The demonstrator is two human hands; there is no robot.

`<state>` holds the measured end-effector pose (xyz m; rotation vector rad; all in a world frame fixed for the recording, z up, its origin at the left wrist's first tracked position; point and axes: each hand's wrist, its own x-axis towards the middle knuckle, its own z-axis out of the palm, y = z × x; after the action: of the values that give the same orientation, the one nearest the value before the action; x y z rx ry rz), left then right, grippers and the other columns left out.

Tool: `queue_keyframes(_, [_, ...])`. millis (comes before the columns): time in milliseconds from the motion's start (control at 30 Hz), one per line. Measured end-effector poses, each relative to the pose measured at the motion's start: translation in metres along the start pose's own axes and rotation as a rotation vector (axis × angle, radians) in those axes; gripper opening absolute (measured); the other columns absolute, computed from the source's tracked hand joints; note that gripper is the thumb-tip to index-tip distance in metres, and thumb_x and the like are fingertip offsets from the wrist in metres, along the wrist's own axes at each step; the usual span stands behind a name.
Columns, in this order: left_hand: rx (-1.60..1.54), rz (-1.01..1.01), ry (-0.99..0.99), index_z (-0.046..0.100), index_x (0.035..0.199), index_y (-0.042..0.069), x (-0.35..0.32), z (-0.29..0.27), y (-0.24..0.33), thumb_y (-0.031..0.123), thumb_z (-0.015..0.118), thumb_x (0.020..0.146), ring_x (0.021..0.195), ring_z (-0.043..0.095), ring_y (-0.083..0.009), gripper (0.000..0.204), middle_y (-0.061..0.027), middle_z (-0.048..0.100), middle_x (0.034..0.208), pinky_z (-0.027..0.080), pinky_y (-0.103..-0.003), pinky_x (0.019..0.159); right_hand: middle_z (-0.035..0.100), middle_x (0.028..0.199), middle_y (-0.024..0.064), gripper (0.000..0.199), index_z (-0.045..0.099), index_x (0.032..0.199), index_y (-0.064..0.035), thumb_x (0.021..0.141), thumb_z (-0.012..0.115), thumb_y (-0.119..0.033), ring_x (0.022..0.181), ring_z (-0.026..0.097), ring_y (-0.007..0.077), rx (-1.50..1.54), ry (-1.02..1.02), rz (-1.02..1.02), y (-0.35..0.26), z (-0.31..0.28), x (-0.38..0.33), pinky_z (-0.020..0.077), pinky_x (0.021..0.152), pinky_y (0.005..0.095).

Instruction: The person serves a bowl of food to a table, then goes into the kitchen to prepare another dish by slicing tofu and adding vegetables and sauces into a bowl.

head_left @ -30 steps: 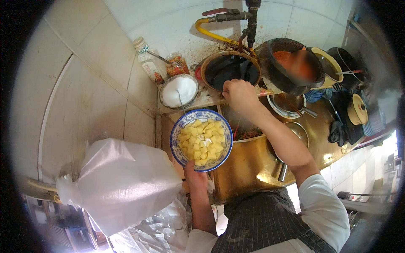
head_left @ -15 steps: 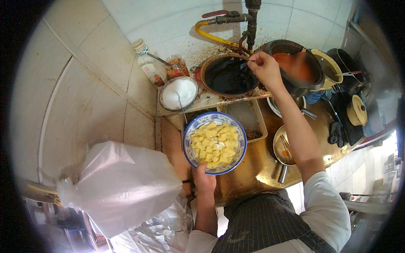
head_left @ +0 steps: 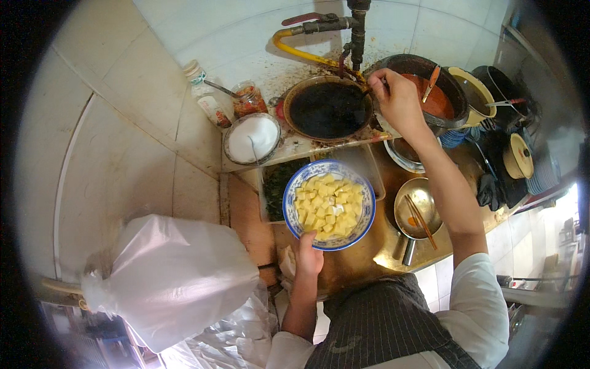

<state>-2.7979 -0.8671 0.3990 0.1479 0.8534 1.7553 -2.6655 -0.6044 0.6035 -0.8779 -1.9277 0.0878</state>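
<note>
My left hand holds a round white bowl with blue floral patterning, thumb clamped over its near rim and fingers beneath; it is over the counter, in front of the ledge. In it are pale yellow, roughly cut cubes with a small white patch among them. My right hand is at the right rim of a wide brown-rimmed round vessel of glossy, near-black liquid; those fingers are curled, but I can't tell whether they are clamped on anything. Left of that vessel, a round bowl holds a white heap with a thin metal spoon stuck in it, and behind it a clear glass jar contains red, flecked paste. To my right, a big black round pot holds orange-red sauce, and a silver long-handled pan has wooden chopsticks across it.
</note>
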Motion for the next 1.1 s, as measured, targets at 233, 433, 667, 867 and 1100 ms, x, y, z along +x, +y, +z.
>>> queue_keyframes(233, [0.0,-0.002,-0.085,0.035,0.135,0.0,0.006,0.0,0.009,0.011,0.046,0.084,0.126,0.041,-0.0255,0.053,-0.0129,0.042,0.137,0.032,-0.041,0.106,0.061,0.075,0.0177,0.014,0.061,0.09,0.0009,0.087,0.057,-0.013,0.065,0.06,0.0287,0.041,-0.032,0.109,-0.039,-0.028,-0.023,0.0468,0.061,0.0344])
queue_keyframes(433, [0.001,-0.017,-0.062,0.035,0.135,-0.001,0.007,0.003,0.014,0.009,0.045,0.084,0.127,0.041,-0.0261,0.052,-0.0137,0.043,0.137,0.032,-0.04,0.107,0.061,0.072,0.0111,0.014,0.06,0.091,0.0002,0.089,0.058,-0.014,0.063,0.058,0.0167,0.333,-0.127,0.339,-0.059,-0.035,-0.074,0.0467,0.06,0.0302])
queue_keyframes(667, [-0.066,0.016,-0.105,0.035,0.133,0.002,0.006,0.0,0.011,0.004,0.046,0.083,0.121,0.047,-0.0251,0.052,-0.0126,0.046,0.132,0.039,-0.039,0.1,0.06,0.081,0.0122,0.008,0.061,0.09,-0.0023,0.086,0.059,-0.009,0.069,0.059,0.0249,0.311,-0.252,0.103,-0.056,-0.047,-0.139,0.0464,0.061,0.029])
queue_keyframes(867, [-0.081,0.023,-0.084,0.036,0.132,0.001,0.008,0.001,0.009,0.004,0.046,0.083,0.12,0.047,-0.0249,0.051,-0.0132,0.046,0.131,0.039,-0.039,0.1,0.06,0.08,0.0102,0.008,0.063,0.091,-0.0033,0.083,0.062,-0.007,0.066,0.058,0.0232,0.24,-0.197,-0.296,-0.054,-0.058,-0.147,0.0469,0.059,0.0296])
queue_keyframes(1100, [0.025,-0.003,-0.039,0.038,0.131,0.0,0.008,0.004,0.012,0.007,0.049,0.084,0.116,0.049,-0.0259,0.049,-0.0139,0.045,0.132,0.04,-0.04,0.099,0.06,0.071,0.0048,0.022,0.061,0.096,-0.0019,0.093,0.055,-0.023,0.059,0.058,0.0108,0.565,0.049,0.558,-0.041,0.002,-0.11,0.0464,0.051,0.0255])
